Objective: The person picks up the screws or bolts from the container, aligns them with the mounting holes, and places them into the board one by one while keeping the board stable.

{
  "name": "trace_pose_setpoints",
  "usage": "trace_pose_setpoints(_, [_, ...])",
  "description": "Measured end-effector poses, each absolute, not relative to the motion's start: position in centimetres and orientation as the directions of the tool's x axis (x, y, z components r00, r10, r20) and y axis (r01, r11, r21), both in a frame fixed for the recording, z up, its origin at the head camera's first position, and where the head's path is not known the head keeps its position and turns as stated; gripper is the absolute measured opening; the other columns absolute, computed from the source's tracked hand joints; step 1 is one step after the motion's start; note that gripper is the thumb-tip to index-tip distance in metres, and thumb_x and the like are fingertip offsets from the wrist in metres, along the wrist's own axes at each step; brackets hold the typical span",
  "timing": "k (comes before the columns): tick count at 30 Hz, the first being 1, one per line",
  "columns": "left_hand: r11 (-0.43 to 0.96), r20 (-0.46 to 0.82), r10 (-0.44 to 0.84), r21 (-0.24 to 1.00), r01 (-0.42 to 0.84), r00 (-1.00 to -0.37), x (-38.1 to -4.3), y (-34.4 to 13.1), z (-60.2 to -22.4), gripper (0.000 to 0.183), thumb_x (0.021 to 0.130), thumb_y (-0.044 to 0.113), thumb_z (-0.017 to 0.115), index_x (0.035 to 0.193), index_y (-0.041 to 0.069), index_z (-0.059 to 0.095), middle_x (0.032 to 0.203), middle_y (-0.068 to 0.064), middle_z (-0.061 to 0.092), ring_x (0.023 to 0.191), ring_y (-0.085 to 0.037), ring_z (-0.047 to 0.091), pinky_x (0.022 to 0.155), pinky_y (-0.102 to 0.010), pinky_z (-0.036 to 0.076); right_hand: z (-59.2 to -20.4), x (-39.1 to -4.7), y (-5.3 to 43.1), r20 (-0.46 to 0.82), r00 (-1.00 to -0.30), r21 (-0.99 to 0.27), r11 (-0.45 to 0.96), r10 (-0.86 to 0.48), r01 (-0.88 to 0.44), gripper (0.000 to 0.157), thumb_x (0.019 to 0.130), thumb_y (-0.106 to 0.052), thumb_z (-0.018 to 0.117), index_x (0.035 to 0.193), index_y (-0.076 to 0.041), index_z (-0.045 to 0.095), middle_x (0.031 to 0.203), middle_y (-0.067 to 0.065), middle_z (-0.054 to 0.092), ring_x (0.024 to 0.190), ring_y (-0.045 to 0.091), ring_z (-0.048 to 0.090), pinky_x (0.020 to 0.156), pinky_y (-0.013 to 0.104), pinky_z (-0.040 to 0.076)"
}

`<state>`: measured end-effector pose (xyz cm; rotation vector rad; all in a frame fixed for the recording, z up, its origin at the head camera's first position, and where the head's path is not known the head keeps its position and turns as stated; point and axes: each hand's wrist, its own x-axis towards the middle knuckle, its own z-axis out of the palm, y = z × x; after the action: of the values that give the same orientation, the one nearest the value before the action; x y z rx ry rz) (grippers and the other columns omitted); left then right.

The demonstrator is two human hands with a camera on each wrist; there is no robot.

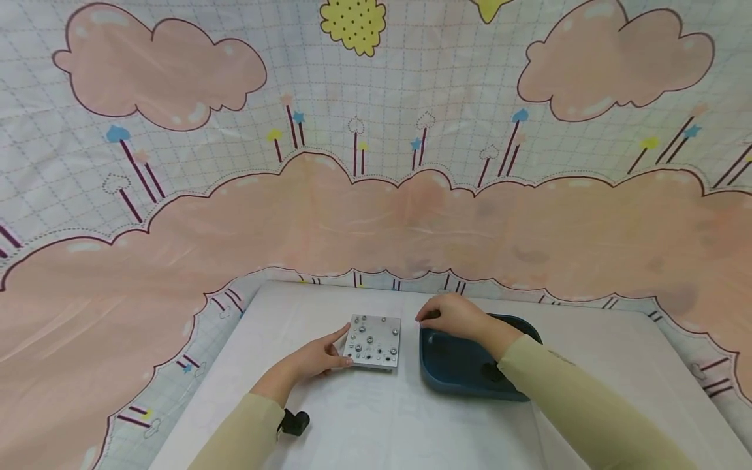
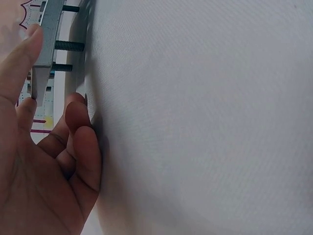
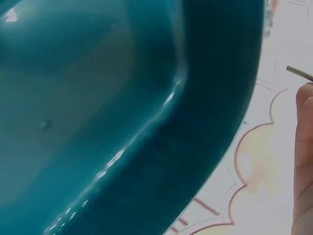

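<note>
A square silver metal plate [image 1: 371, 341] set with several bolts lies at the middle of the white table. My left hand [image 1: 314, 358] holds it by its left side, with index finger and thumb at the corners. In the left wrist view, threaded bolts [image 2: 69, 46] stick out of the plate's underside. My right hand [image 1: 455, 316] is above the back left corner of a dark blue tray [image 1: 458, 362]. Its fingertips pinch a thin metal rod [image 3: 299, 73], seen at the right edge of the right wrist view; the rest of the rod is out of frame.
The tray stands right of the plate, with a dark spot [image 1: 492, 372] inside it, beneath my right forearm. A black wrist camera [image 1: 294, 423] sits at my left cuff. Behind the white table [image 1: 411, 431] hangs a cloud-patterned cloth [image 1: 376, 222].
</note>
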<state>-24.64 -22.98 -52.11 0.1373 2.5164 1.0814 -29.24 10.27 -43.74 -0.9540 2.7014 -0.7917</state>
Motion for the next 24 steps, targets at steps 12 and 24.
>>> trace_pose_setpoints(12, [0.686, -0.316, 0.235, 0.724, -0.074, -0.919, -24.7, -23.1, -52.0, 0.088, 0.085, 0.037, 0.079, 0.157, 0.031, 0.029, 0.089, -0.004, 0.058, 0.069, -0.018, 0.052, 0.062, -0.031, 0.046, -44.0, -28.7, 5.4, -0.041, -0.772, -0.601, 0.633, -0.635, -0.489, 0.012, 0.093, -0.016, 0.072, 0.102, -0.013, 0.078, 0.092, -0.008, 0.069, 0.074, 0.011, 0.062, 0.062, 0.028, 0.051])
trace_pose_setpoints(24, [0.677, -0.316, 0.255, 0.733, -0.064, -0.914, -24.6, -23.2, -52.0, 0.088, 0.085, 0.04, 0.078, 0.157, 0.031, 0.028, 0.088, -0.004, 0.058, 0.069, -0.017, 0.053, 0.062, -0.031, 0.046, -45.7, -28.6, 1.5, -0.152, -0.748, -0.481, 0.709, -0.647, -0.516, 0.006, 0.089, -0.012, 0.075, 0.089, -0.018, 0.076, 0.081, -0.012, 0.063, 0.076, 0.009, 0.055, 0.072, 0.026, 0.048])
